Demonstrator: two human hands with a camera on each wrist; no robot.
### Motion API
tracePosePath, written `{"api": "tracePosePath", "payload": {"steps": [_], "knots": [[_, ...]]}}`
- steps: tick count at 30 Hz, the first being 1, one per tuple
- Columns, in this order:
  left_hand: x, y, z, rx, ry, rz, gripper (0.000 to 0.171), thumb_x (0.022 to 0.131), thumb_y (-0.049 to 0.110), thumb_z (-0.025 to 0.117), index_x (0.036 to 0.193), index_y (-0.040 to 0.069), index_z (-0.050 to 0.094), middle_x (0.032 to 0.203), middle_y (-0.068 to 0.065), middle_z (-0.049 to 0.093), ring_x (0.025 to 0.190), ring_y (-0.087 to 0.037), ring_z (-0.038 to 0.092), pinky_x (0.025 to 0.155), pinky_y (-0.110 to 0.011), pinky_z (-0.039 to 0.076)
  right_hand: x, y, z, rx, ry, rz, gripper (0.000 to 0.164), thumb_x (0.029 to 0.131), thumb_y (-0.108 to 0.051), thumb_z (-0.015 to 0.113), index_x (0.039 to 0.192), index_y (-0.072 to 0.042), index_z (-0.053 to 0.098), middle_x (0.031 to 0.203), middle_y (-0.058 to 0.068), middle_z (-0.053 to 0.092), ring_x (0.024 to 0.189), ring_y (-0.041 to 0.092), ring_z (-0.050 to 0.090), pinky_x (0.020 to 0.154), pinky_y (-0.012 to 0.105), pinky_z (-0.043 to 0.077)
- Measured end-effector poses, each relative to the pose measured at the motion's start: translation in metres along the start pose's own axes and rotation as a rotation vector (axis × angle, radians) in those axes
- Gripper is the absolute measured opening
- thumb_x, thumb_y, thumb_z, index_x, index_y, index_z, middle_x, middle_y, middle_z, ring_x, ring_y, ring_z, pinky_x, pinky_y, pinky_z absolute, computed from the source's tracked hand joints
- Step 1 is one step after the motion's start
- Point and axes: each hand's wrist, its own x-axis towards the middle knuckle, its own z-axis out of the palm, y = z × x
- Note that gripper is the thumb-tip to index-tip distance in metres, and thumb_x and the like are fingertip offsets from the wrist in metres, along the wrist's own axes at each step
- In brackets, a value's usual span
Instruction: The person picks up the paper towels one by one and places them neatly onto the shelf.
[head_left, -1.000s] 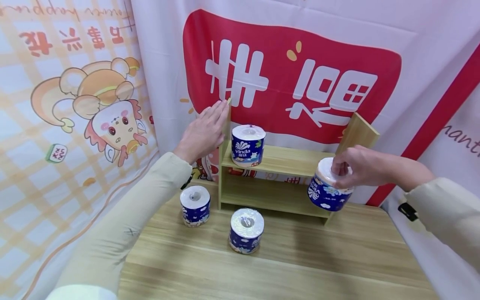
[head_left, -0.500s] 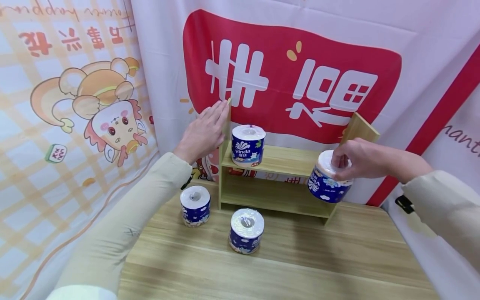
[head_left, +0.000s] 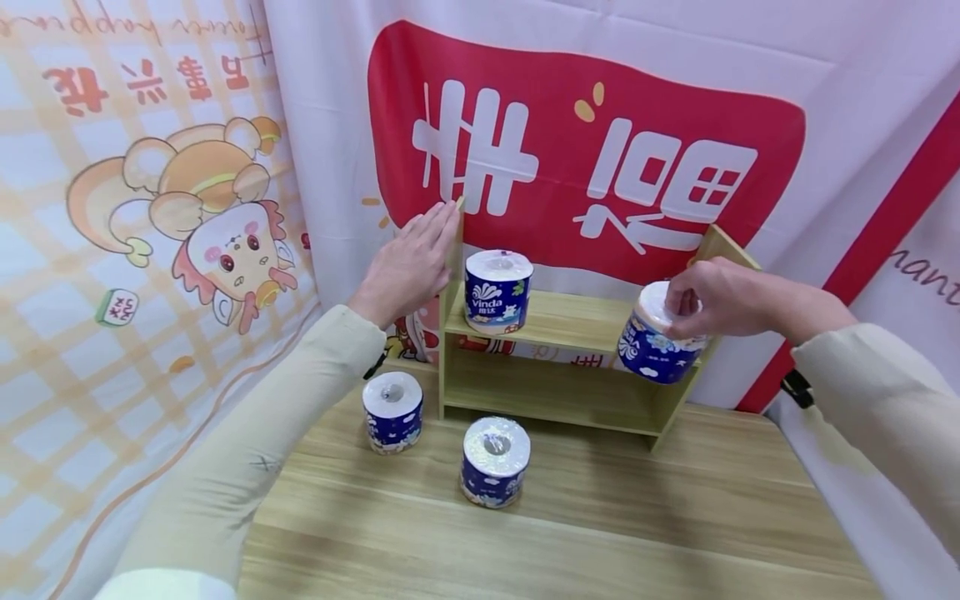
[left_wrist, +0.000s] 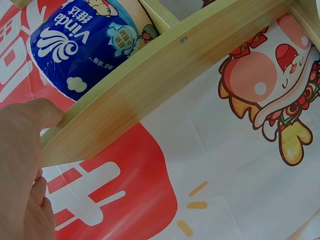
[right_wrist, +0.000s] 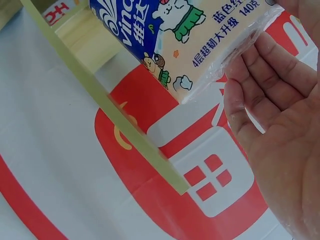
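Note:
My right hand (head_left: 738,296) grips a blue-and-white wrapped toilet paper roll (head_left: 652,354) by its top, with fingertips at the core hole. That roll hangs in the air in front of the right end of the small wooden shelf (head_left: 555,396). At the shelf's left side panel (left_wrist: 120,100), my left hand (head_left: 408,262) holds the upper end between thumb and fingers. A second toilet paper roll (head_left: 498,296) stands upright on the upper board, close to that panel. In the right wrist view, the right side panel (right_wrist: 100,100) is beside the held roll.
Two more wrapped rolls stand upright on the wooden table (head_left: 562,554): one roll (head_left: 393,414) left of the shelf, another roll (head_left: 495,462) in front of it. A printed cloth (head_left: 585,67) hangs right behind the shelf, and a patterned cloth (head_left: 172,350) lines the left side.
My right hand has raised the gripped roll from below the upper board to about that board's height. My left hand and the other rolls stay put.

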Motion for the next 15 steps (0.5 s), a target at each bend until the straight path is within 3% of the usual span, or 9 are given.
{"api": "tracePosePath", "payload": {"steps": [8, 15], "knots": [[0.001, 0.000, -0.001, 0.016, 0.001, 0.005, 0.085, 0.092, 0.034, 0.060, 0.155, 0.003, 0.011, 0.163, -0.015, 0.016, 0.151, -0.032, 0.018, 0.122, -0.043, 0.025, 0.008, 0.013, -0.002, 0.003, 0.043, 0.053, 0.036, 0.074, -0.042, 0.081, 0.098, -0.018, 0.069, 0.098, -0.001, 0.069, 0.089, 0.016, 0.061, 0.078, 0.039, 0.060], [0.000, 0.000, 0.000, 0.020, -0.011, 0.004, 0.089, 0.093, 0.034, 0.059, 0.155, 0.004, 0.002, 0.163, -0.015, 0.014, 0.152, -0.032, 0.015, 0.122, -0.042, 0.022, 0.013, 0.023, -0.002, 0.027, 0.068, 0.085, 0.036, 0.074, -0.040, 0.082, 0.098, -0.015, 0.069, 0.100, 0.003, 0.069, 0.091, 0.019, 0.062, 0.075, 0.041, 0.061]]}}
